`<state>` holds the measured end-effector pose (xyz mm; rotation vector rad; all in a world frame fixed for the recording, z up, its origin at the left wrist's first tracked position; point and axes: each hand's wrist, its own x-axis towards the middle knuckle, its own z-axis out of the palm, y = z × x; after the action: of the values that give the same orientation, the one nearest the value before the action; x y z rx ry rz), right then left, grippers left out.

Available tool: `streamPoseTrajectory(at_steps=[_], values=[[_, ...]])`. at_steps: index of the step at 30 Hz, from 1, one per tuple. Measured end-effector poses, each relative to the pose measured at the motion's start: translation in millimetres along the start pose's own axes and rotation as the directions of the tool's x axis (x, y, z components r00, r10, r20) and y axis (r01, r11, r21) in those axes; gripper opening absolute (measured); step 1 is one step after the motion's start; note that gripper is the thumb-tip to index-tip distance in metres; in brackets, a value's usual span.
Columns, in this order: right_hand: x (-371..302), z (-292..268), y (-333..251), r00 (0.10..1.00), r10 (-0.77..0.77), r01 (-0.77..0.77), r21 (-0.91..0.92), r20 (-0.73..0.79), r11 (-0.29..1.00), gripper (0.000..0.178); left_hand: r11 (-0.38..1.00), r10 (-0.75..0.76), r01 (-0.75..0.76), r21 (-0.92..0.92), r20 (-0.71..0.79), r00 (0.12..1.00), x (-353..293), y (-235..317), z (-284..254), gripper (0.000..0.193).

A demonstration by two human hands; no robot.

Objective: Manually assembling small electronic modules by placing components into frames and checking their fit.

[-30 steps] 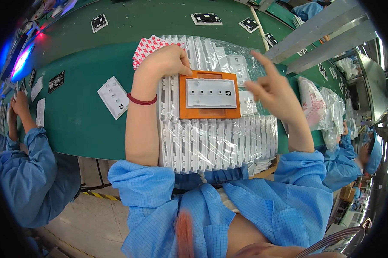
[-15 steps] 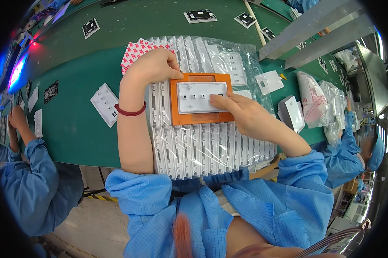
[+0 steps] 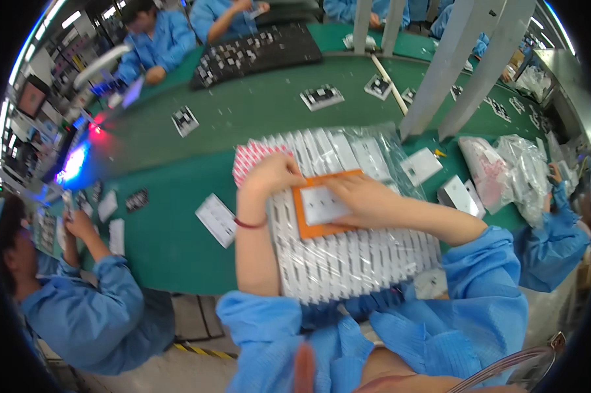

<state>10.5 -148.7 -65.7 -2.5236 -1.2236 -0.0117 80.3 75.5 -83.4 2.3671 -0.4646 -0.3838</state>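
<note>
A white plastic panel (image 3: 318,205) with small square holes sits in an orange frame (image 3: 303,226). The frame rests on plastic-wrapped rows of slotted white plastic parts (image 3: 348,268). My left hand (image 3: 272,174), its fingers curled together, pinches the frame's far left corner. Across the panel's right part lies my right hand (image 3: 367,200), fingers stretched out, hiding that end of panel and frame. Partly behind my left hand is a red-and-white patterned sheet (image 3: 248,161). Another white panel (image 3: 215,219) lies on the green table, left of my left forearm.
Beyond the wrapped parts, circuit boards (image 3: 322,97) lie on a green belt (image 3: 256,105). Metal posts (image 3: 469,65) rise at the far right. White boxes (image 3: 459,196) and clear plastic bags (image 3: 521,170) stand right of my right hand. Co-workers sit left (image 3: 79,308), right (image 3: 551,242) and across (image 3: 154,42).
The view has tilted up, showing more of the far side. My right hand has gone from fingertips on the panel to lying across its right part. My left hand stays at the frame's corner.
</note>
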Motion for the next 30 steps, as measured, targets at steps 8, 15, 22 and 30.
streamPoseTrajectory(at_steps=[8, 15, 22, 30], values=[[17, -11, -2, 0.975, 0.073, -0.066, -0.039, 0.209, 0.997, 0.068, 0.99, -0.122, 0.124, -0.067, 0.041, 0.992, -10, 15, -2, 0.02], [29, -16, 4, 0.941, 0.131, -0.107, -0.094, 0.313, 0.99, 0.074, 0.994, -0.088, 0.092, -0.056, 0.076, 0.993, -2, 16, -4, 0.018], [13, 5, -32, 0.984, -0.163, 0.119, -0.412, -0.073, 0.903, 0.032, 0.981, -0.14, 0.152, -0.122, 0.095, 0.986, -8, 1, -11, 0.018], [41, -32, -72, 0.805, -0.229, 0.264, -0.015, -0.547, 0.964, 0.023, 0.952, -0.142, 0.056, -0.302, -0.272, 0.952, -2, 9, 23, 0.011]])
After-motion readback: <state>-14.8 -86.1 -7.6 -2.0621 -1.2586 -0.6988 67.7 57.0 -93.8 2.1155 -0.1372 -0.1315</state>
